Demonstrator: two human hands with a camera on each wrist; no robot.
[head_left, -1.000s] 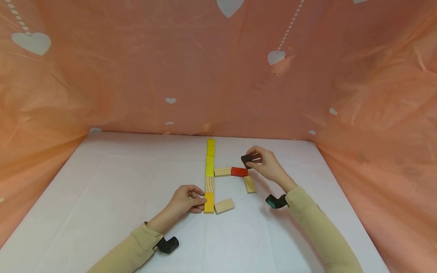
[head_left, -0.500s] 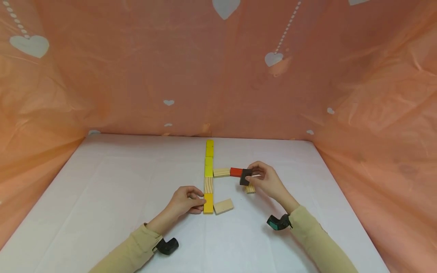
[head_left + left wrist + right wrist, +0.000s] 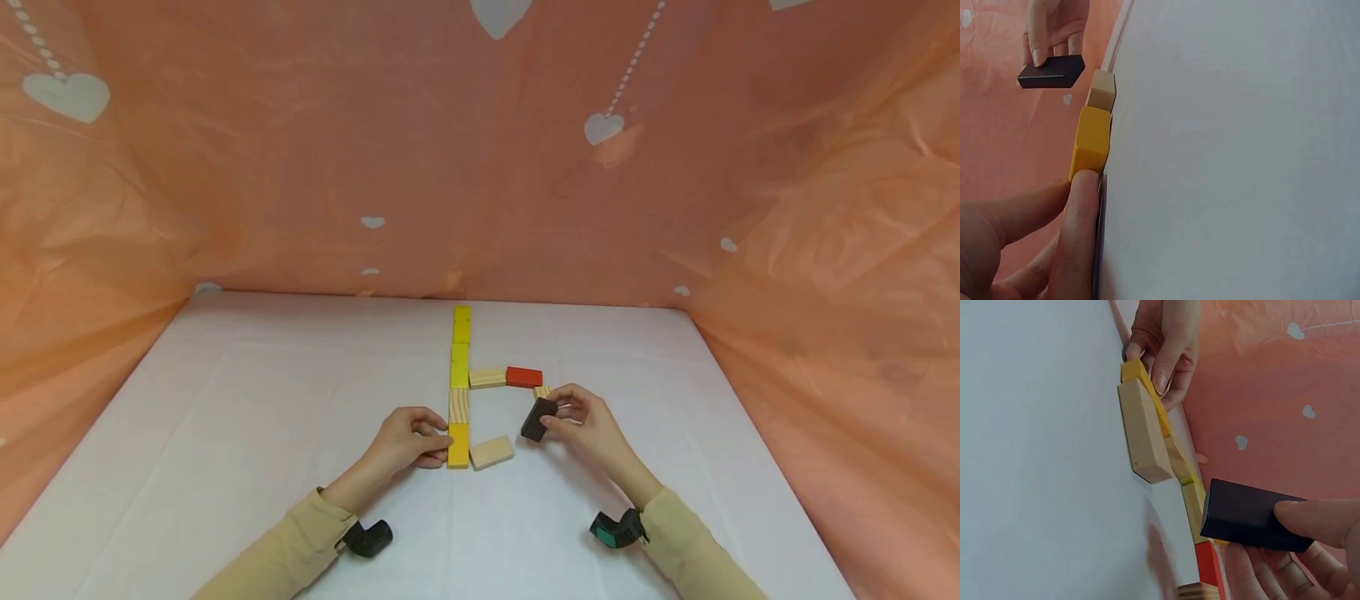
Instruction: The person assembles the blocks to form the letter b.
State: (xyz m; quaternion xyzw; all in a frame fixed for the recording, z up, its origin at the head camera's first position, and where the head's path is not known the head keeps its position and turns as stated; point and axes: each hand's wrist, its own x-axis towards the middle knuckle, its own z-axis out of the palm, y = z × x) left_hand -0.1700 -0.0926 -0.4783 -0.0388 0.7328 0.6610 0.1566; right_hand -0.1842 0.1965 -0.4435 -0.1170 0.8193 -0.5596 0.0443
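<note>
My right hand (image 3: 587,422) pinches a black wooden block (image 3: 539,420) between thumb and fingers. It is held tilted, above the table beside a striped wooden block (image 3: 542,392) that it partly hides. My left hand (image 3: 412,438) has its thumb and fingertips on the left side and edge of an orange-yellow block (image 3: 458,447), which lies flat at the near end of a straight column of blocks. Against that block's right side, at a slant, lies a plain wooden block (image 3: 492,452). In the right wrist view the black block (image 3: 1250,512) shows its broad face.
Farther up the column are a striped wooden block (image 3: 458,406), a lime-yellow block (image 3: 460,365) and a yellow block (image 3: 461,325). A pale wooden block (image 3: 487,379) and a red block (image 3: 524,377) branch right. The white table (image 3: 262,400) meets an orange curtain (image 3: 420,167).
The black block in my right hand has come nearer and down, past the red block and over the striped block on the right. My left hand stays at the orange-yellow block.
</note>
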